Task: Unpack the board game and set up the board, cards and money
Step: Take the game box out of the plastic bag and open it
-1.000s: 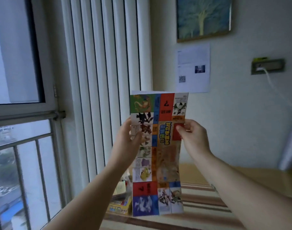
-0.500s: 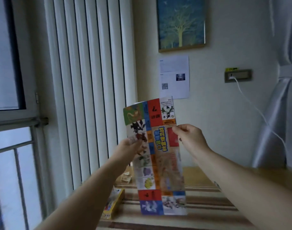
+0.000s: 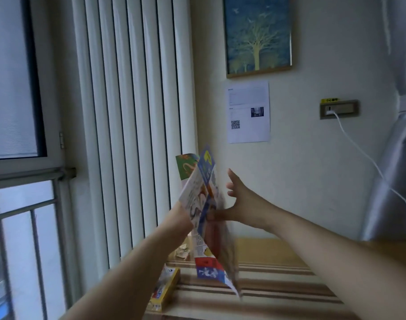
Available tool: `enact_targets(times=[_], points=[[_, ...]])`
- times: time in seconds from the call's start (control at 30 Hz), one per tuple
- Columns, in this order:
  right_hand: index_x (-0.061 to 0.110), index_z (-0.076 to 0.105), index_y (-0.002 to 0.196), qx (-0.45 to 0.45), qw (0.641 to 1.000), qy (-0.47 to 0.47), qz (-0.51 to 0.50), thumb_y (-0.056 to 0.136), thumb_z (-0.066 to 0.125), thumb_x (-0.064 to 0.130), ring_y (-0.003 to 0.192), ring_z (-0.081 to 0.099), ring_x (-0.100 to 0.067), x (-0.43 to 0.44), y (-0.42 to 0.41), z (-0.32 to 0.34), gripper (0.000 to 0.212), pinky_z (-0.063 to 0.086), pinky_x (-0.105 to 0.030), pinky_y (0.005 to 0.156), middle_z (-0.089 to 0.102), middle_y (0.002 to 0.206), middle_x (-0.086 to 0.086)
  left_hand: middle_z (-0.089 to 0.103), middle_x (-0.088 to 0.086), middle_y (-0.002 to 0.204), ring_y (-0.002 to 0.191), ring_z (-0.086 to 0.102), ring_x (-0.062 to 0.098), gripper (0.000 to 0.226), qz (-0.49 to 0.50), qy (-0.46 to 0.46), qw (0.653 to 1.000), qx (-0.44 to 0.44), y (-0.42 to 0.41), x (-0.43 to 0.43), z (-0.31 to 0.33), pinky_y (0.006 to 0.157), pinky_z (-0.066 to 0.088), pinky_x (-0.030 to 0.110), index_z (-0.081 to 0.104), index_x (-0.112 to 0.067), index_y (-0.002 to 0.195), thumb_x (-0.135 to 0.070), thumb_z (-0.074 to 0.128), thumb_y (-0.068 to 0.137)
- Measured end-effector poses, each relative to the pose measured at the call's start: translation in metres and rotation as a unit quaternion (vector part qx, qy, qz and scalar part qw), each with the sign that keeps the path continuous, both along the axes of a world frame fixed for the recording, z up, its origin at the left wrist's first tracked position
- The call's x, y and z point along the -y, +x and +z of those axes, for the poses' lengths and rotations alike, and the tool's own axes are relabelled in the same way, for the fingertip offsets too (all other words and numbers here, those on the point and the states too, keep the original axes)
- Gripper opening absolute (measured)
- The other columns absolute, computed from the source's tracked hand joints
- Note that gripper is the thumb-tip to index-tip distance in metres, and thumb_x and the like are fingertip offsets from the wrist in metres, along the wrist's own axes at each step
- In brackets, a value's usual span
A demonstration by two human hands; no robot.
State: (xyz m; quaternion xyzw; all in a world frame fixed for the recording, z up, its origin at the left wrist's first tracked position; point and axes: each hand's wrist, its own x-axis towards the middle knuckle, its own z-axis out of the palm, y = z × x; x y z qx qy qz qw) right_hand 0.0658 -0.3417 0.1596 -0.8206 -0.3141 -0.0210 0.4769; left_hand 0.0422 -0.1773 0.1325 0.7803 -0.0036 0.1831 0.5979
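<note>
Left hand (image 3: 182,214) has the grip on the board (image 3: 203,199), taking it at its left edge, fingers tucked out of sight behind the sheet. Right hand (image 3: 242,202) is wide open, fingers spread and clear of the paper, with only the thumb tip touching the board's right side. The board is up in the air between the two hands, over the left part of the striped cloth (image 3: 278,287).

Down on that cloth, at its left edge, lies a yellow game box (image 3: 166,288), and a crumpled wrapper (image 3: 182,250) sits near the far left corner. Beyond the cloth, a strip of wood (image 3: 262,247) runs along the wall.

Vertical blinds (image 3: 128,112) and a window (image 3: 12,77) are on the left. On the wall are a tree picture (image 3: 258,33), a printed sheet (image 3: 248,112) and a socket (image 3: 339,109) with a white cable (image 3: 370,162). A curtain (image 3: 400,158) hangs at right.

The board itself is half folded, tilted and blurred, with a green panel showing at the top and red and blue squares low down.
</note>
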Motion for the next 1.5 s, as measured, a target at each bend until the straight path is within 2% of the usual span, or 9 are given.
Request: enact_targets(times=[0.1,0.2,0.37,0.77,1.0,1.13,1.27,1.37,1.5], points=[[0.025,-0.013,0.151,-0.024,0.999,0.025,0.007,0.072,0.081,0.025,0.113,0.038,0.001,-0.002,0.004,-0.001,0.122,0.042,0.000,0.062,0.032,0.147,0.000,0.051,-0.002,0.073,0.067,0.050,0.005,0.037,-0.031,0.042,0.998,-0.018,0.000,-0.004,-0.002,0.066,0.046,0.017,0.042,-0.015,0.071,0.011,0.034,0.095],[0.024,0.009,0.151,0.011,0.998,0.048,-0.039,0.068,0.082,0.033,0.105,0.049,-0.008,0.000,0.011,-0.001,0.111,0.043,-0.010,0.067,0.048,0.126,0.001,0.057,-0.010,0.043,0.047,0.055,-0.004,0.034,-0.066,0.022,0.998,-0.003,-0.008,0.003,0.004,0.045,0.041,0.008,0.045,-0.011,0.066,0.004,0.039,0.096],[0.015,0.059,0.103,0.044,0.976,0.150,-0.151,0.076,0.078,0.028,0.083,0.065,-0.018,0.024,0.032,0.000,0.036,0.053,-0.029,0.069,0.066,0.097,-0.005,0.071,0.004,0.078,0.072,0.067,0.016,0.021,-0.004,-0.059,0.998,-0.003,-0.005,-0.022,0.005,0.063,0.051,0.032,0.062,-0.011,0.086,-0.012,0.045,0.098],[0.002,0.057,0.108,0.081,0.896,0.253,-0.356,0.090,0.061,0.020,0.082,0.053,-0.020,0.064,0.057,-0.039,0.026,0.032,-0.025,0.065,0.060,0.097,-0.007,0.071,0.007,0.082,0.069,0.070,0.018,0.013,0.061,0.012,0.997,-0.036,0.015,-0.043,-0.035,0.066,0.057,0.038,0.060,-0.008,0.098,-0.019,0.061,0.090],[0.006,0.049,0.117,0.008,0.867,0.273,-0.417,0.089,0.057,0.009,0.084,0.060,-0.025,0.087,0.068,-0.076,0.029,0.041,-0.027,0.063,0.062,0.106,-0.008,0.064,0.005,0.111,0.091,0.061,0.016,0.037,0.066,0.262,0.951,-0.153,0.017,-0.043,-0.079,0.074,0.054,0.029,0.049,-0.012,0.124,-0.019,0.061,0.089],[0.014,0.032,0.139,0.071,0.868,0.161,-0.464,0.082,0.064,0.009,0.117,0.048,-0.035,0.095,0.058,-0.102,0.066,0.045,-0.048,0.093,0.046,0.132,-0.014,0.055,-0.002,0.100,0.061,0.041,0.003,0.039,0.088,0.482,0.860,-0.141,0.017,-0.020,-0.083,0.041,0.035,0.014,0.041,-0.018,0.135,-0.023,0.047,0.097],[0.011,0.036,0.142,0.196,0.840,-0.020,-0.505,0.079,0.067,0.014,0.132,0.032,-0.035,0.105,0.046,-0.112,0.071,0.029,-0.044,0.104,0.036,0.146,-0.015,0.058,0.005,0.109,0.079,0.056,0.012,0.048,0.019,0.511,0.845,-0.159,0.040,-0.011,-0.112,0.063,0.049,0.019,0.033,-0.015,0.141,-0.010,0.048,0.095],[0.016,0.046,0.134,0.175,0.898,-0.150,-0.376,0.083,0.067,0.020,0.118,0.047,-0.029,0.103,0.046,-0.125,0.056,0.039,-0.038,0.096,0.050,0.135,-0.010,0.051,0.009,0.134,0.109,0.057,0.020,0.060,-0.022,0.546,0.823,-0.156,0.053,-0.002,-0.129,0.084,0.049,0.024,0.023,-0.017,0.148,-0.004,0.047,0.095],[0.024,0.040,0.140,0.011,0.943,-0.312,-0.115,0.087,0.066,0.029,0.124,0.045,-0.019,0.092,0.036,-0.155,0.059,0.042,-0.033,0.099,0.039,0.144,-0.003,0.052,0.007,0.136,0.102,0.060,0.020,0.066,-0.042,0.570,0.809,-0.135,0.064,0.017,-0.146,0.073,0.051,0.023,0.024,-0.024,0.149,0.001,0.048,0.092]])
